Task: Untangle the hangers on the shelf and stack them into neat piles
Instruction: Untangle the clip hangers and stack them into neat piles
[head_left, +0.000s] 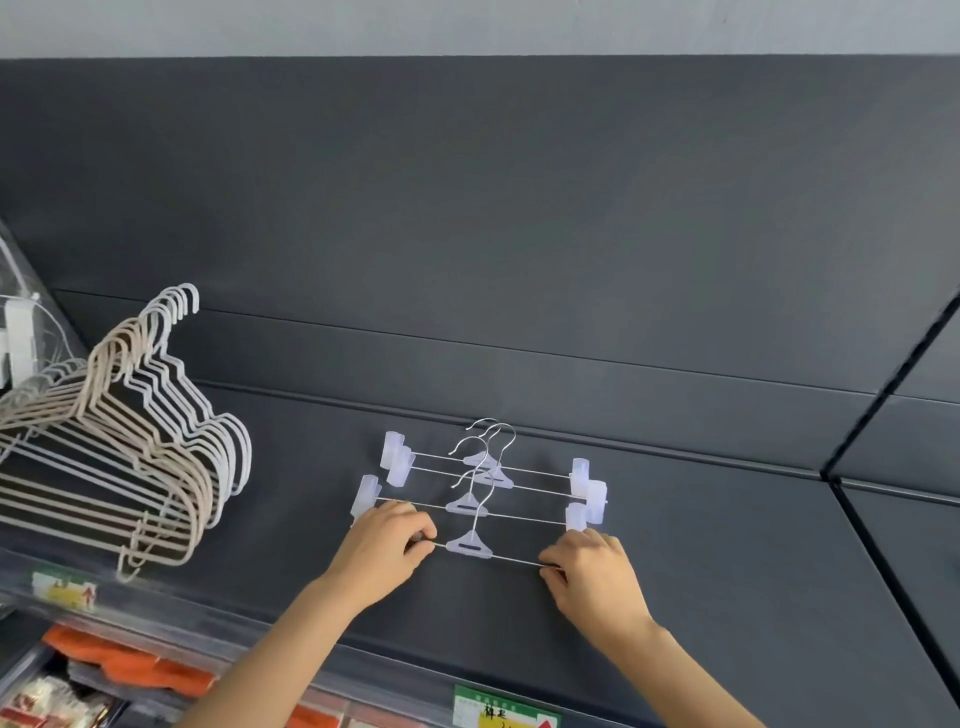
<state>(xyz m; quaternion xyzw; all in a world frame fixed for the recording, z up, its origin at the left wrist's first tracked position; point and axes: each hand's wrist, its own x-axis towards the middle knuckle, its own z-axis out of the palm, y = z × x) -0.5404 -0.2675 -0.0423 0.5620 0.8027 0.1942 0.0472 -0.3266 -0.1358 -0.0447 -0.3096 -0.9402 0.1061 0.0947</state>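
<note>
clip hanger (469, 545) at front is gripped by left hand (382, 540) and right hand (592, 571).

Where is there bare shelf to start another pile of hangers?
Widest: the shelf right of the clip hangers, up to the divider seam. Narrower: between them and the wire hanger stack. Crowded at the left hand and right hand.

On the dark shelf (727, 545), the left grip (387, 540) and the right grip (592, 571) each pinch one end of the nearest clip hanger (469, 545). Three more clip hangers (488, 480) lie just beyond it at twelve o'clock. A stack of white and beige hangers (119, 441) sits at nine o'clock.
</note>
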